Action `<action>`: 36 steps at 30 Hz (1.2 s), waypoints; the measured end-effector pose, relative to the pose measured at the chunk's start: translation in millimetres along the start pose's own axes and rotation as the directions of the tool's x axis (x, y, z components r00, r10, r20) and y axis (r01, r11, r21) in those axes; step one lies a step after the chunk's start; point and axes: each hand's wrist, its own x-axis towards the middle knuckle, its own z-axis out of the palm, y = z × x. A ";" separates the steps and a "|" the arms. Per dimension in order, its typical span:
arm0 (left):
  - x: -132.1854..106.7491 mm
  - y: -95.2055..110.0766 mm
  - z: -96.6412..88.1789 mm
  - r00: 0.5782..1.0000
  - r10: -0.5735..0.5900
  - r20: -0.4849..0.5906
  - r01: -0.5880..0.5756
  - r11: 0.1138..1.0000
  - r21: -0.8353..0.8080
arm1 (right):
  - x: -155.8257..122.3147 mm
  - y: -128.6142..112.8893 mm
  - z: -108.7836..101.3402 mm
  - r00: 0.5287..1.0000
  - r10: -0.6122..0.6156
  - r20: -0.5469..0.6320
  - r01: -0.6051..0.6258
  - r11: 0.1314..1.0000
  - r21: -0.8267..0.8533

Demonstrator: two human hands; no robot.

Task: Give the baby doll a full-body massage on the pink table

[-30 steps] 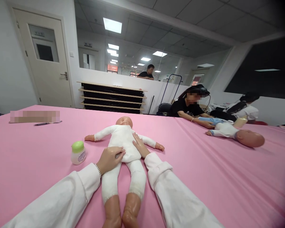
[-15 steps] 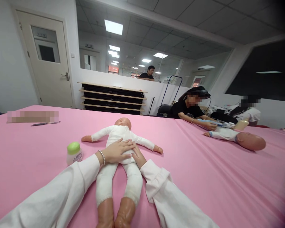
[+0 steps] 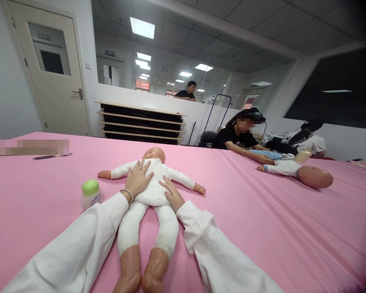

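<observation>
A baby doll [image 3: 154,191] with a white cloth body lies on its back on the pink-covered table, its feet toward me and its arms spread. My left hand [image 3: 138,178] rests flat on the left side of its chest, fingers apart. Lower on the right side of the doll's belly, my right hand [image 3: 172,193] lies with its fingers stretched out. Neither hand grips anything. A small jar with a green lid [image 3: 90,194] stands just left of my left forearm.
The pink tablecloth [image 3: 247,228] has folds at right. A pen [image 3: 50,156] lies beside a blurred flat item at far left. Across the table, a person in black [image 3: 239,136] handles a second doll [image 3: 314,177], with a bottle [image 3: 303,155] near it. Others are farther back.
My hands have moved apart from the middle of the doll's belly. The left one has slid up and left onto the chest; the right has shifted slightly left. The view has turned a little.
</observation>
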 end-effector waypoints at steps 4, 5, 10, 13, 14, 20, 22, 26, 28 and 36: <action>-11.0 -0.9 0.3 0.990 -0.016 -0.142 0.027 0.997 0.078 | -0.1 -0.8 1.5 1.000 -0.003 -0.021 0.004 1.000 0.008; -14.3 0.9 0.8 0.986 0.027 -0.166 -0.007 0.993 0.115 | 0.2 0.3 2.4 0.999 0.001 -0.033 -0.001 1.000 0.013; -22.6 16.6 -1.0 0.894 0.448 0.006 -0.446 0.889 0.100 | 3.0 7.0 5.8 0.999 -0.008 -0.049 0.010 0.999 0.050; -14.3 21.2 -4.6 0.800 0.574 0.176 -0.580 0.815 -0.024 | 4.4 7.5 4.6 0.999 -0.036 -0.036 0.038 0.998 0.046; -9.7 20.7 -5.3 0.798 0.566 0.208 -0.570 0.820 -0.044 | 4.5 6.9 3.8 0.999 -0.035 -0.033 0.036 0.998 0.042; 15.2 10.3 -1.0 0.888 0.400 0.226 -0.411 0.912 0.002 | 3.0 1.1 -1.0 1.000 -0.006 0.002 0.006 1.000 0.015; 19.7 8.7 1.0 0.922 0.335 0.192 -0.346 0.938 0.025 | 2.4 -0.1 -1.2 1.000 -0.013 -0.001 0.013 1.000 0.017; 26.3 2.1 4.1 0.983 0.162 0.086 -0.163 0.987 0.008 | 1.2 -1.6 -0.3 0.999 -0.035 -0.025 0.035 0.999 0.028; 28.1 -6.8 6.1 0.998 0.047 0.038 -0.045 0.998 -0.036 | 0.9 -3.0 0.0 0.998 -0.042 -0.037 0.043 0.999 0.031; 18.1 -42.1 12.9 0.968 -0.247 0.050 0.252 0.958 -0.135 | 1.0 -15.9 -1.8 1.000 -0.019 -0.024 0.019 1.000 0.023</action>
